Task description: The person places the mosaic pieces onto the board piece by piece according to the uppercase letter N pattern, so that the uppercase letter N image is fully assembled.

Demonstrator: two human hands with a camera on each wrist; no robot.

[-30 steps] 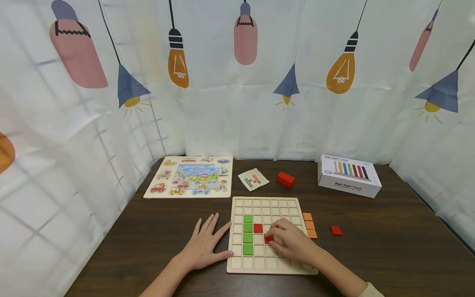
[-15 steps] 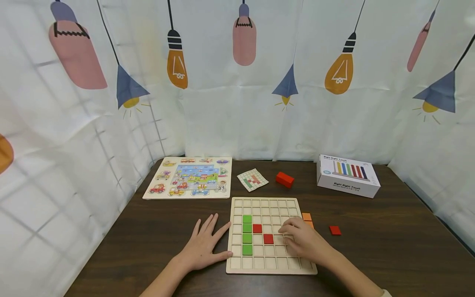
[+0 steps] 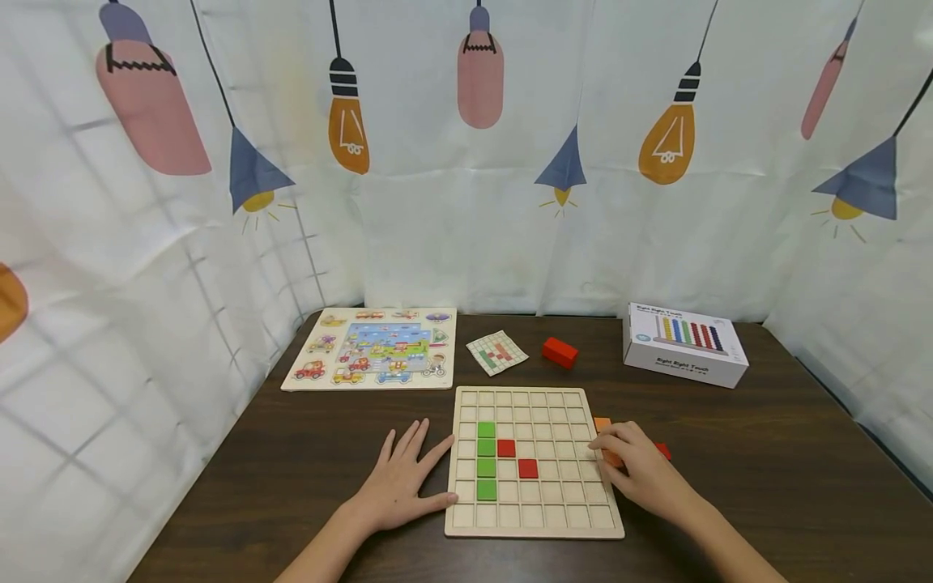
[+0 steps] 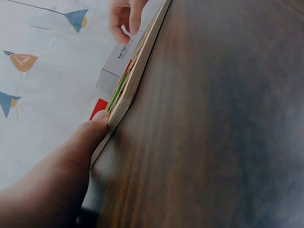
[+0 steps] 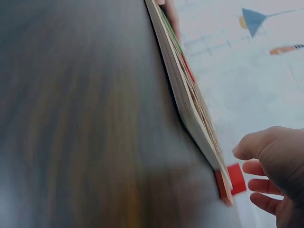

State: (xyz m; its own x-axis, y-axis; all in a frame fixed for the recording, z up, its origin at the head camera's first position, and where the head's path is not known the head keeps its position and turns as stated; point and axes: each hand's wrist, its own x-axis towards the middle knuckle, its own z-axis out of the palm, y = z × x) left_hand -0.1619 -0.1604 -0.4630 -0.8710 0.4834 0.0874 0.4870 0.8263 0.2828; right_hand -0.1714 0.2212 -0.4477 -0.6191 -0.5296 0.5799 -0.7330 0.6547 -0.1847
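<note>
Shifting right hand (image 3: pixel 643 471): to our board's (image 3: pixel 538 416) right edge; fingers loose, empty.
Left hand (image 3: pixel 397 483): fingers spread.
Board: pale, gridded.

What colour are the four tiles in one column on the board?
Those tiles are green, clearest in the head view.

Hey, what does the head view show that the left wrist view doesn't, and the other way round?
Only the head view shows the vehicle puzzle board, the pattern card and the orange tiles.

Only the left wrist view shows the grid board edge-on from low down.

Both share that board, the green tiles, red block, white box, lamp-print curtain, wooden table, left hand and right hand.
</note>
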